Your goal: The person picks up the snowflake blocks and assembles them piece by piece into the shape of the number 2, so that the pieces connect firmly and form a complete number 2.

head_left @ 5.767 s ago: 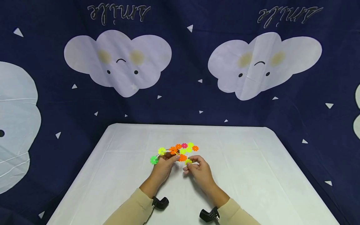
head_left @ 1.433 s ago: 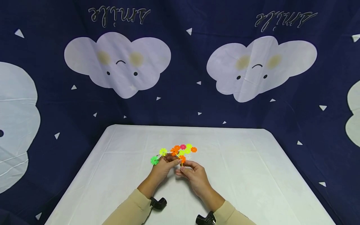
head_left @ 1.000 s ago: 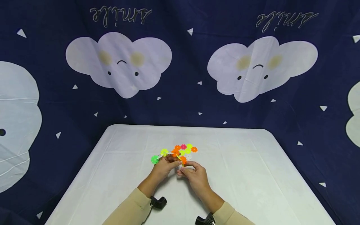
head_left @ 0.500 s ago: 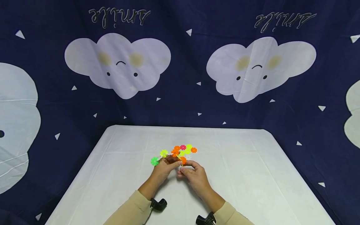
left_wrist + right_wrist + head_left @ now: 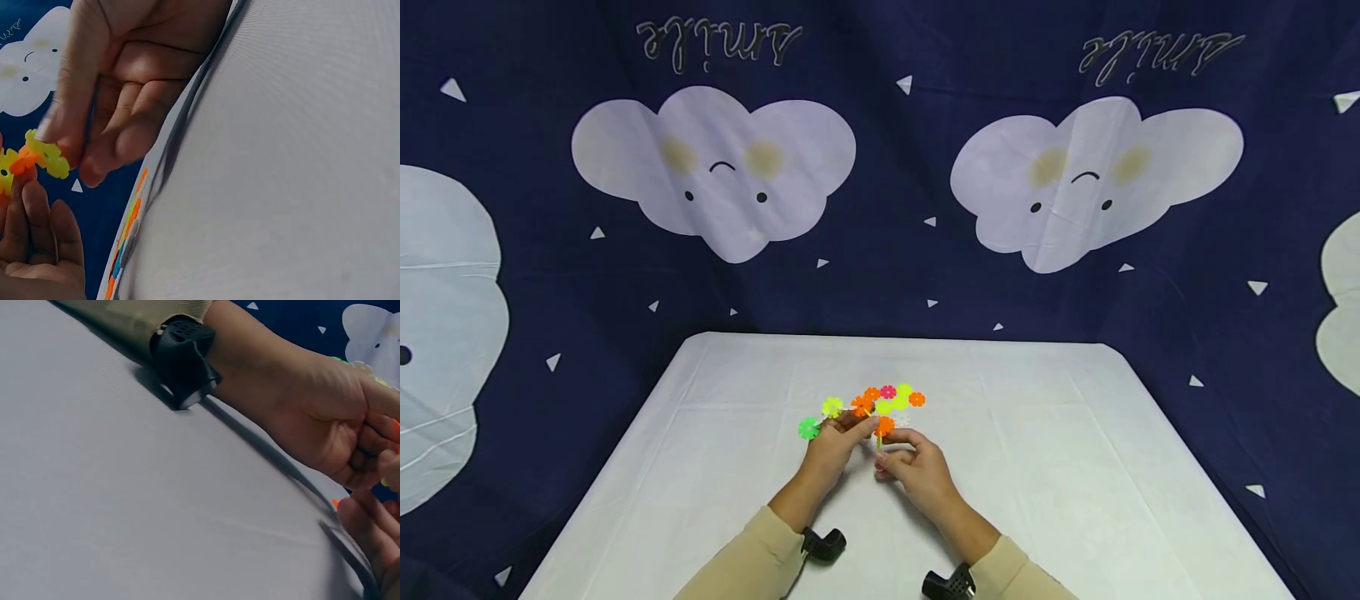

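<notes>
In the head view, my left hand (image 5: 831,454) holds a joined chain of small flower-shaped plastic snowflake discs. A green disc (image 5: 808,428) and a yellow disc (image 5: 832,407) stick out at its left, an orange disc (image 5: 862,406) above the fingers. The left wrist view shows the left thumb and index finger pinching another yellow disc (image 5: 50,156), joined to a small orange disc (image 5: 24,161). Beyond that, a further yellow disc (image 5: 6,172) reaches my right hand (image 5: 921,475). In the head view that right hand pinches this disc edge-on, just below an orange disc (image 5: 886,426).
Behind the hands on the white table (image 5: 1037,467) lie loose discs: a pink disc (image 5: 888,392), yellow discs (image 5: 904,392), an orange disc (image 5: 917,399) and a whitish disc (image 5: 905,420). A dark blue cloud-patterned cloth (image 5: 895,167) hangs behind the table. Black wrist cameras (image 5: 825,546) sit on both wrists.
Earlier the right hand held a yellow disc farther right; it has since moved left, and the disc now stands edge-on under the orange disc. In the last half second, the held chain shifted slightly left.
</notes>
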A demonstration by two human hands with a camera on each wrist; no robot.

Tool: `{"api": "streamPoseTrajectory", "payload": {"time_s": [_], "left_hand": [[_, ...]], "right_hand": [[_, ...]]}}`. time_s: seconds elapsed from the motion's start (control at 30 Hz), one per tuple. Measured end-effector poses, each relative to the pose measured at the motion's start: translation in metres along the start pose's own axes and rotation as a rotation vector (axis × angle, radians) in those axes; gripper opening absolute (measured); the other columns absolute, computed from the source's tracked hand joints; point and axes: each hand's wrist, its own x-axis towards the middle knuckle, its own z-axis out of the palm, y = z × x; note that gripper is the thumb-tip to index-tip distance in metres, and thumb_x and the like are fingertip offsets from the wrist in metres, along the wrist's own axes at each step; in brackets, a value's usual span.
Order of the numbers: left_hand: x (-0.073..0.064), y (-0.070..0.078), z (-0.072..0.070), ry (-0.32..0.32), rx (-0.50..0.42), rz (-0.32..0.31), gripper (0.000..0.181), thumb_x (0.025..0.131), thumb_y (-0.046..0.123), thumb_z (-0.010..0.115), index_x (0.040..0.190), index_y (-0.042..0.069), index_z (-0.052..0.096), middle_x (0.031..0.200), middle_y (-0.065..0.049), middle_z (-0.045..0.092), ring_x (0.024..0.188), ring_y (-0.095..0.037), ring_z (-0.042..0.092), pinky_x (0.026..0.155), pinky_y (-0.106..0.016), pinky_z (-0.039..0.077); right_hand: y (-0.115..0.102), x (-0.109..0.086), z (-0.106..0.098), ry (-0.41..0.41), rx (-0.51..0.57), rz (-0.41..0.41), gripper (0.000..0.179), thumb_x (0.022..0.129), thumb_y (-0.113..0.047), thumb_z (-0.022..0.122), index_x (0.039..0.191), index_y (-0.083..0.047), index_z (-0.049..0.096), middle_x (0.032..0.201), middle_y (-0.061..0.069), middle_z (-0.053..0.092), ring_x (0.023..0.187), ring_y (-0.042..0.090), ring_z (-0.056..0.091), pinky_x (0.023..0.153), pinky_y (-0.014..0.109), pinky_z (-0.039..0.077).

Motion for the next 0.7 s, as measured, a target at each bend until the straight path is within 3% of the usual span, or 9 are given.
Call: {"api": "streamPoseTrajectory", "payload": {"time_s": [0.17,0.27,0.37,0.47,0.7], "left_hand": [[0.003,0.000,0.000,0.002,-0.092,0.013,0.030,0.090,0.030,0.086,0.100,0.006,0.070,0.090,-0.003,0.072,0.088,-0.020,0.067,0.086,-0.034,0.052],[0.004,0.001,0.000,-0.005,-0.136,0.022,0.026,0.091,0.024,0.085,0.100,0.005,0.070,0.091,-0.003,0.072,0.088,-0.019,0.067,0.083,-0.031,0.054],[0.004,0.001,0.000,0.000,-0.151,0.012,0.026,0.092,0.023,0.085,0.103,0.005,0.069,0.094,-0.003,0.072,0.090,-0.017,0.067,0.084,-0.030,0.055],[0.003,0.000,0.000,0.003,-0.141,-0.001,0.027,0.093,0.023,0.084,0.104,0.005,0.068,0.096,-0.002,0.072,0.090,-0.016,0.066,0.084,-0.029,0.054],[0.002,0.001,0.001,-0.018,-0.147,0.017,0.020,0.094,0.020,0.082,0.101,0.006,0.070,0.092,-0.001,0.070,0.089,-0.016,0.064,0.084,-0.033,0.052]], "right_hand": [[-0.002,0.003,-0.008,0.087,-0.298,-0.057,0.032,0.092,0.001,0.079,0.121,0.008,0.067,0.109,0.019,0.072,0.076,0.027,0.071,0.067,0.032,0.062],[-0.002,0.008,-0.014,0.191,-0.532,-0.139,0.028,0.090,-0.003,0.083,0.115,0.003,0.072,0.110,0.011,0.071,0.087,0.024,0.067,0.075,0.032,0.058],[-0.001,0.015,-0.019,0.272,-0.713,-0.192,0.027,0.088,-0.003,0.084,0.112,0.001,0.074,0.111,0.011,0.069,0.098,0.028,0.061,0.085,0.039,0.052],[0.001,0.021,-0.025,0.285,-0.820,-0.200,0.029,0.087,-0.004,0.084,0.113,0.003,0.073,0.112,0.014,0.067,0.102,0.034,0.055,0.087,0.047,0.047],[0.010,0.042,-0.028,0.264,-0.962,-0.172,0.034,0.090,-0.014,0.085,0.115,0.006,0.073,0.116,0.019,0.060,0.107,0.039,0.050,0.091,0.050,0.045]]}}
